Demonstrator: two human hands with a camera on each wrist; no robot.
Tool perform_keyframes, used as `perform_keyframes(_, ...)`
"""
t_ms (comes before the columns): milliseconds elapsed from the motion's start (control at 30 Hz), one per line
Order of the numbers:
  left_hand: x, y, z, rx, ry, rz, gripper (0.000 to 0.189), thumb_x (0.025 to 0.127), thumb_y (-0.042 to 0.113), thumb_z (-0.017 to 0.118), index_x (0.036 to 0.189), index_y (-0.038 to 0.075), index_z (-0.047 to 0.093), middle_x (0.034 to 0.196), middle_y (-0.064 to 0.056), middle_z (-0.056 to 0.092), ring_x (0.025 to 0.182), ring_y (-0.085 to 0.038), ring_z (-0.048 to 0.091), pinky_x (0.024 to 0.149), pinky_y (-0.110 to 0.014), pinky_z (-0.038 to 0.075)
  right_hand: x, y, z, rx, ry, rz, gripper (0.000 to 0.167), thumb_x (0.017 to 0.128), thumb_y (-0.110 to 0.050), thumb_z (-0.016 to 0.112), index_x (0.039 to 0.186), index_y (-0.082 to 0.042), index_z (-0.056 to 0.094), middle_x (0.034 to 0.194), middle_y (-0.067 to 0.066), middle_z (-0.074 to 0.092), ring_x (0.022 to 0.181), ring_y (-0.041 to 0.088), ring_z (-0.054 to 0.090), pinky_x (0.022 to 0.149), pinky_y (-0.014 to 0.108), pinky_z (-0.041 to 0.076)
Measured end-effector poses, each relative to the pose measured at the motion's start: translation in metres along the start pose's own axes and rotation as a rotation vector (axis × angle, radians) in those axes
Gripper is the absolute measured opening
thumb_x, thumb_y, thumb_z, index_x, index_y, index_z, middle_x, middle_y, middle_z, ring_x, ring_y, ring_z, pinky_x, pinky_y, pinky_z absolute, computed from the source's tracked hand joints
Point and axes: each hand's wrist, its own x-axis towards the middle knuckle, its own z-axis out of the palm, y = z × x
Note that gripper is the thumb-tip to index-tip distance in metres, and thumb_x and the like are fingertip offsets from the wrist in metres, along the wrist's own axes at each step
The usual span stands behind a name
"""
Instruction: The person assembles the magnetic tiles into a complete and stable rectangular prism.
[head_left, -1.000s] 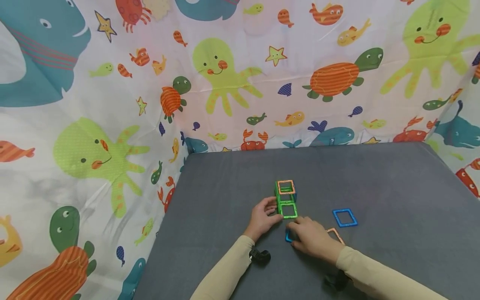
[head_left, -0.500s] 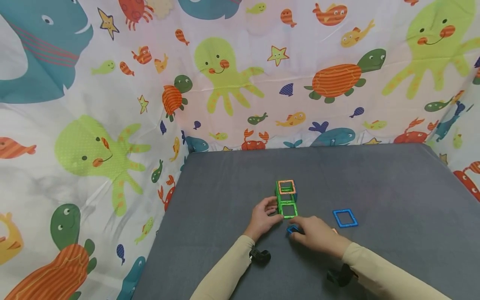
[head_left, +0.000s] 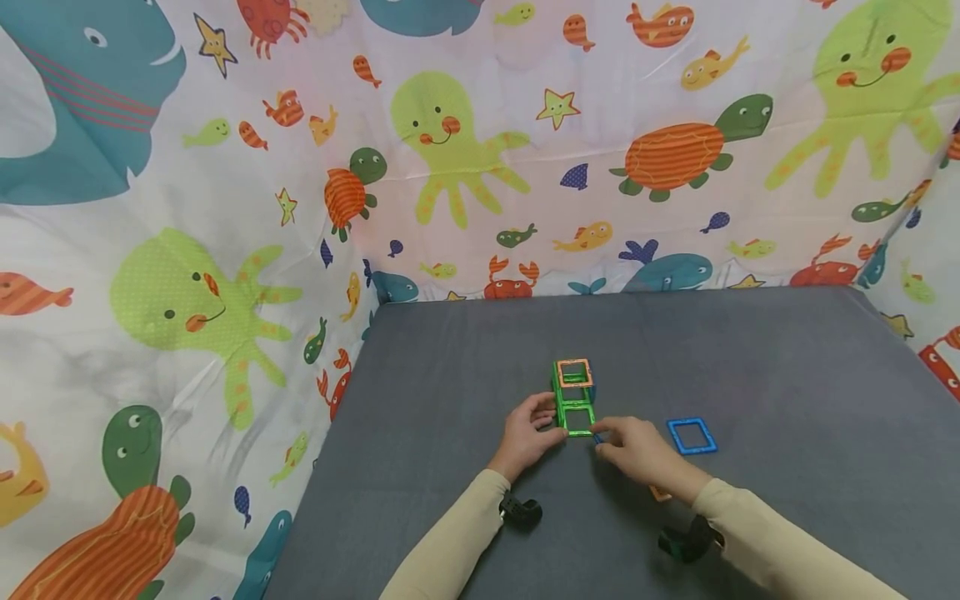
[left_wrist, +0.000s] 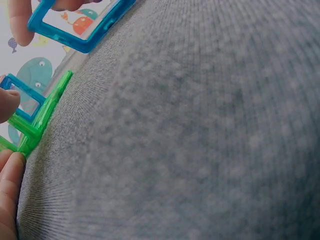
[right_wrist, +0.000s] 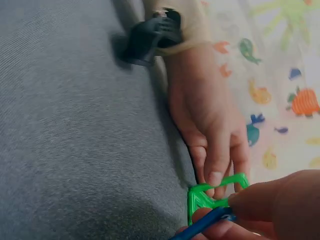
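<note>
Progress looks partial: green tile structure [head_left: 573, 400] is steadied by left hand [head_left: 527, 431]; blue tile [left_wrist: 75, 22] is pinched by right hand [head_left: 637, 454]; 2 tiles lie unused.

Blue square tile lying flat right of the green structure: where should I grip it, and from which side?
Pinch one bar of the blue square tile, probably its near edge, coming from above on the right hand side. It lies flat and apart on the grey mat, its hollow centre giving fingertips room.

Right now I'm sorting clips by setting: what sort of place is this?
Likely a child's play corner: sea-animal cartoon sheets hung as walls, a grey padded surface, and magnetic square tiles being built on it.
</note>
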Motion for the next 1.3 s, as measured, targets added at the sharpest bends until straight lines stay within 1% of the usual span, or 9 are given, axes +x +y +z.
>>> perform_keyframes(67, 0.000, 0.000, 0.000, -0.003, 0.000, -0.001, 0.061, 0.085, 0.009, 0.080, 0.141, 0.005, 0.057, 0.127, -0.016, 0.066, 0.120, -0.026, 0.066, 0.101, -0.024, 0.054, 0.002, 0.002, -0.004, 0.097, -0.011, 0.049, 0.036, 0.096, -0.009, 0.064, 0.130, 0.001, 0.065, 0.083, 0.008, 0.075, 0.059, 0.015, 0.060, 0.053, 0.032, 0.050)
perform_keyframes(200, 0.000, 0.000, 0.000, -0.007, -0.001, 0.000, 0.061, 0.084, 0.008, 0.080, 0.141, 0.005, 0.057, 0.128, -0.016, 0.066, 0.120, -0.026, 0.065, 0.102, -0.025, 0.054, 0.007, 0.009, -0.011, 0.269, -0.025, 0.151, 0.040, 0.099, -0.011, 0.061, 0.136, 0.005, 0.059, 0.093, 0.015, 0.077, 0.073, 0.019, 0.068, 0.060, 0.038, 0.059)
perform_keyframes(267, 0.001, 0.000, 0.000, -0.008, -0.002, -0.002, 0.061, 0.084, 0.008, 0.080, 0.141, 0.005, 0.057, 0.128, -0.016, 0.066, 0.120, -0.026, 0.065, 0.102, -0.025, 0.054, 0.009, 0.012, -0.013, 0.309, -0.020, 0.180, 0.042, 0.100, -0.012, 0.061, 0.138, 0.006, 0.057, 0.096, 0.015, 0.077, 0.080, 0.019, 0.070, 0.065, 0.040, 0.062)
perform_keyframes(400, 0.001, -0.001, -0.001, -0.013, -0.001, -0.002, 0.061, 0.085, 0.008, 0.080, 0.141, 0.006, 0.057, 0.128, -0.016, 0.066, 0.120, -0.026, 0.065, 0.102, -0.025, 0.054, 0.015, 0.016, -0.016, 0.377, -0.010, 0.214, 0.047, 0.101, -0.015, 0.061, 0.141, 0.008, 0.052, 0.103, 0.018, 0.077, 0.087, 0.021, 0.072, 0.070, 0.043, 0.063)
perform_keyframes(533, 0.002, -0.002, -0.001, -0.014, 0.002, 0.000, 0.060, 0.085, 0.008, 0.079, 0.141, 0.006, 0.057, 0.129, -0.016, 0.066, 0.121, -0.026, 0.065, 0.102, -0.024, 0.053, 0.020, 0.019, -0.017, 0.438, -0.008, 0.218, 0.051, 0.103, -0.015, 0.058, 0.145, 0.012, 0.046, 0.110, 0.022, 0.075, 0.094, 0.024, 0.074, 0.077, 0.044, 0.063)
perform_keyframes(667, 0.003, -0.001, -0.001, -0.019, 0.002, -0.002, 0.060, 0.085, 0.007, 0.079, 0.142, 0.006, 0.057, 0.130, -0.016, 0.066, 0.122, -0.027, 0.065, 0.102, -0.024, 0.053, 0.026, 0.022, -0.019, 0.492, -0.002, 0.223, 0.050, 0.104, -0.014, 0.055, 0.145, 0.013, 0.045, 0.111, 0.022, 0.074, 0.096, 0.021, 0.074, 0.079, 0.043, 0.063)
perform_keyframes(833, 0.002, 0.000, -0.001, -0.025, -0.003, -0.003, 0.060, 0.086, 0.007, 0.079, 0.142, 0.006, 0.057, 0.131, -0.016, 0.065, 0.122, -0.027, 0.064, 0.102, -0.025, 0.053, 0.037, 0.023, -0.020, 0.545, 0.017, 0.235, 0.049, 0.105, -0.013, 0.054, 0.145, 0.013, 0.045, 0.107, 0.016, 0.076, 0.090, 0.013, 0.073, 0.078, 0.040, 0.063)
perform_keyframes(1033, 0.002, 0.000, 0.000, -0.019, 0.006, 0.001, 0.060, 0.085, 0.007, 0.079, 0.141, 0.006, 0.058, 0.129, -0.016, 0.066, 0.120, -0.026, 0.065, 0.101, -0.025, 0.054, 0.046, 0.022, -0.017, 0.558, 0.020, 0.233, 0.050, 0.104, -0.012, 0.054, 0.146, 0.013, 0.044, 0.112, 0.020, 0.074, 0.090, 0.013, 0.072, 0.078, 0.039, 0.063)
perform_keyframes(1300, 0.001, 0.000, 0.000, -0.013, 0.003, -0.002, 0.060, 0.085, 0.007, 0.079, 0.141, 0.007, 0.057, 0.130, -0.015, 0.066, 0.121, -0.026, 0.065, 0.102, -0.026, 0.054, 0.050, 0.022, -0.015, 0.563, 0.036, 0.250, 0.050, 0.103, -0.011, 0.055, 0.145, 0.013, 0.046, 0.108, 0.016, 0.075, 0.087, 0.012, 0.071, 0.075, 0.037, 0.064)
